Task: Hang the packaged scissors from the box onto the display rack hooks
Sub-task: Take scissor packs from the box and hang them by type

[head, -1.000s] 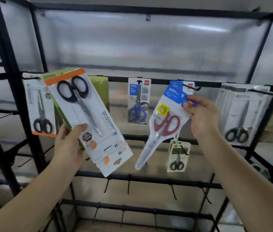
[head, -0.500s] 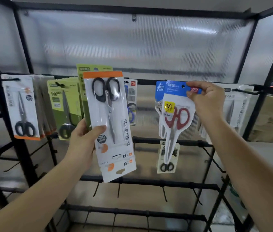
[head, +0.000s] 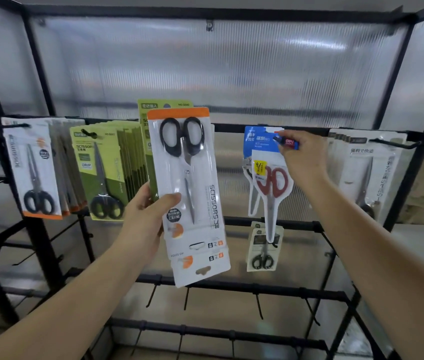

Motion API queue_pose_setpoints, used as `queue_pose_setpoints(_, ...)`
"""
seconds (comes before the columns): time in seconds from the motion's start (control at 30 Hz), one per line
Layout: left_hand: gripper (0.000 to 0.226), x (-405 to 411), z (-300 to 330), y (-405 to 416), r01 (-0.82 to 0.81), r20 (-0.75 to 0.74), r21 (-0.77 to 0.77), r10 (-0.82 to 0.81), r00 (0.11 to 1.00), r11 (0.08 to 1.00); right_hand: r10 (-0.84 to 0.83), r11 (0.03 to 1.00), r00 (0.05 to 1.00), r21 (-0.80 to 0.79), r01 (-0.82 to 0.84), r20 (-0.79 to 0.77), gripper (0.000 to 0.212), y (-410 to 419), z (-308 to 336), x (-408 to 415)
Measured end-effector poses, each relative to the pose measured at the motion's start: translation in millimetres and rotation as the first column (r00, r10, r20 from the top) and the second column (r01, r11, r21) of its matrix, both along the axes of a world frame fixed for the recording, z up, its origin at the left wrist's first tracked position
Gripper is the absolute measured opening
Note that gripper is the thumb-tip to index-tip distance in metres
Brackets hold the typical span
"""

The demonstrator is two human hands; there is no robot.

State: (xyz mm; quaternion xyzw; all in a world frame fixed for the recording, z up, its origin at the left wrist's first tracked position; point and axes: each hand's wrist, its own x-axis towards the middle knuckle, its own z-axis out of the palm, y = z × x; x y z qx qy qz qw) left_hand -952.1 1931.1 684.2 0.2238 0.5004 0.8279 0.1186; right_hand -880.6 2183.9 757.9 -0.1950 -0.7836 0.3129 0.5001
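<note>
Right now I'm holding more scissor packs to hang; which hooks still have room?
The lower rail's hooks hang bare. The middle rail carries only small packs. The top rail is crowded: a white stack, a green stack, red-handled scissors at the right hand, and another stack. The left hand holds black-handled packs.

both forearms bare, left hand [head: 144, 216] and right hand [head: 303, 162] ungloved

The right hand [head: 302, 162] has brought the red-handled scissors pack [head: 268, 178] level onto the hook.
</note>
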Motion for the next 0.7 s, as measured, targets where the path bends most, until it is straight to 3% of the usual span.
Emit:
queue_pose_setpoints(0.1, 0.026, -1, 3, 2, -0.006, 0.016, 0.003, 0.006, 1.0, 1.0, 0.018, 0.999, 0.99, 0.031, -0.023, 0.138, 0.047, 13, 3, -22)
queue_pose_setpoints(0.23, 0.027, -5, 6, 4, -0.004, 0.027, 0.005, 0.003, 1.0, 1.0, 0.11, 0.992, 0.976, -0.077, -0.097, 0.186, 0.053, 20, 3, -34)
queue_pose_setpoints(0.3, 0.026, -6, 7, 4, 0.002, 0.028, 0.005, -0.002, 1.0, 1.0, 0.054, 0.994, 0.991, -0.097, -0.042, 0.124, 0.051, 12, -4, -31)
queue_pose_setpoints(0.37, 0.024, -7, 6, 4, 0.002, 0.037, 0.017, -0.002, 0.999, 1.0, -0.03, 0.989, 0.998, -0.146, 0.022, -0.049, 0.047, -7, -18, -18)
queue_pose_setpoints(0.43, 0.021, -7, 4, 6, 0.006, 0.053, 0.039, -0.008, 0.999, 0.999, 0.089, 0.962, 0.987, -0.245, -0.12, -0.135, 0.022, -34, -36, -2)
queue_pose_setpoints(0.47, 0.021, -7, 4, 7, 0.009, 0.063, 0.052, -0.012, 0.998, 0.999, 0.226, 0.921, 0.97, -0.304, -0.243, -0.092, 0.006, -50, -44, 8)
queue_pose_setpoints(0.57, 0.019, -5, 5, 13, 0.015, 0.096, 0.091, -0.024, 0.995, 0.996, 0.59, 0.742, 0.801, -0.459, -0.488, 0.102, 0.036, -86, -60, 29)
queue_pose_setpoints(0.63, 0.026, 0, 9, 17, 0.047, 0.109, 0.128, -0.061, 0.992, 0.991, 0.64, 0.687, 0.767, -0.491, -0.536, 0.058, 0.031, -98, -62, 33)
queue_pose_setpoints(0.7, 0.036, 5, 12, 20, 0.086, 0.123, 0.157, -0.106, 0.987, 0.984, 0.601, 0.699, 0.799, -0.5, -0.511, 0.024, 0.027, -102, -61, 36)
